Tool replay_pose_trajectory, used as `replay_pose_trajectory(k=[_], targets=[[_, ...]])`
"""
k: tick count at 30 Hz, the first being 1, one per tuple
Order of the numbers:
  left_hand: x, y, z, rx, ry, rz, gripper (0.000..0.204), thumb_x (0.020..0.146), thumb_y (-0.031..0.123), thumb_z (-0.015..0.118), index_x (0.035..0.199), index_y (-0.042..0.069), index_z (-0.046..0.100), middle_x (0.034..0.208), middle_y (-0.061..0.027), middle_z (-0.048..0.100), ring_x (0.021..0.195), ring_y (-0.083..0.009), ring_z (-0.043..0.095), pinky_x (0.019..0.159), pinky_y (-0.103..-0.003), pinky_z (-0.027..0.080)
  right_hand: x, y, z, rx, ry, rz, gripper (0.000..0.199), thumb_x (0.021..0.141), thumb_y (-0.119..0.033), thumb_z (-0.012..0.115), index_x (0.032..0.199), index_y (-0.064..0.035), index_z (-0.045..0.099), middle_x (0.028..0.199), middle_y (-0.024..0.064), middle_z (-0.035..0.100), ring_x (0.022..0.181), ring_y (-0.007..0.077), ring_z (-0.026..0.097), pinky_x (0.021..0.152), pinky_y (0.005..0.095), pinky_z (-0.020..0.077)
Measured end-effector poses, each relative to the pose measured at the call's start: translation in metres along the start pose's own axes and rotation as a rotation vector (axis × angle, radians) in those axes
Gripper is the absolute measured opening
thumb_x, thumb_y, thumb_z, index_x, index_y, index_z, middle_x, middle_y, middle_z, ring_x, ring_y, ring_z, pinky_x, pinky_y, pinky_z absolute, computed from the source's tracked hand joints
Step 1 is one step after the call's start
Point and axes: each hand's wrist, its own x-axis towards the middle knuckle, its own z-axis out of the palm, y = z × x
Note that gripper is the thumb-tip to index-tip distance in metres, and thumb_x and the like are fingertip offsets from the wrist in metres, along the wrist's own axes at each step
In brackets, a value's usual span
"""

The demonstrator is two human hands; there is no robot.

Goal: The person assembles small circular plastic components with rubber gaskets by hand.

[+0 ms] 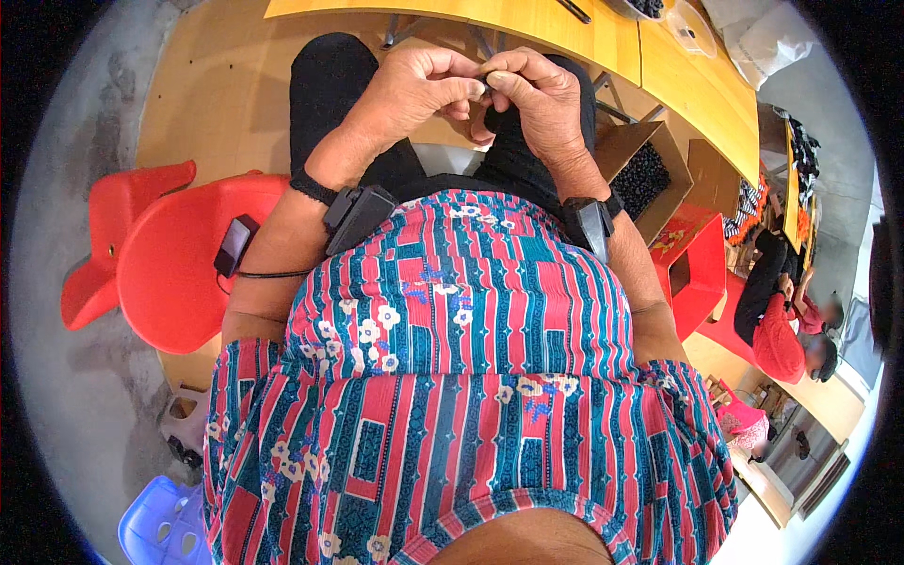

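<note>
Above my lap, in front of the table edge, both hands meet at the fingertips. My left hand (414, 92) pinches a small dark piece (487, 83) between thumb and forefinger. From the other side my right hand (541, 94) closes thumb and fingers on the same piece. Most of it is covered by the fingertips, so its kind cannot be made out. Black devices are strapped to both wrists, and a cable runs along my left forearm.
A yellow wooden table (692, 89) curves across the front, with a bowl of black pieces (646, 8) on it. Right of my knee stands a cardboard box (617, 141) of small black parts. Red chairs (202, 250) flank me on the left. Another person (782, 330) sits far right.
</note>
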Motion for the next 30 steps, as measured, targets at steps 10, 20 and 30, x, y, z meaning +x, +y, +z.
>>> replay_pose_trajectory(k=[10,20,30], targets=[[0.000,-0.013,0.003,-0.265,0.069,-0.010,0.021,0.084,0.012,0.061,0.100,-0.002,0.060,0.082,-0.0030,0.062,0.069,-0.0085,0.058,0.064,-0.021,0.050,-0.001,0.003,0.006,0.083,0.031,0.078,0.009,0.083,-0.009,0.060,0.088,-0.0040,0.065,0.061,0.0011,0.057,0.054,0.0053,0.054,0.038,0.0174,0.0397],[0.000,-0.012,0.006,-0.163,0.089,-0.002,0.020,0.084,0.012,0.061,0.098,-0.001,0.061,0.080,-0.0031,0.062,0.067,-0.0082,0.057,0.063,-0.019,0.048,-0.006,0.002,0.009,0.404,0.061,0.241,0.016,0.086,-0.012,0.056,0.092,0.0001,0.064,0.067,0.0046,0.060,0.059,0.0102,0.056,0.055,0.0219,0.0462],[0.001,-0.009,0.006,-0.060,0.149,0.059,0.016,0.084,0.009,0.060,0.096,-0.001,0.061,0.080,-0.0033,0.063,0.069,-0.0073,0.057,0.064,-0.020,0.048,-0.003,-0.001,0.009,0.644,0.032,0.338,0.015,0.085,-0.011,0.057,0.093,0.0015,0.061,0.077,0.0065,0.061,0.066,0.0138,0.057,0.065,0.0298,0.0512]])
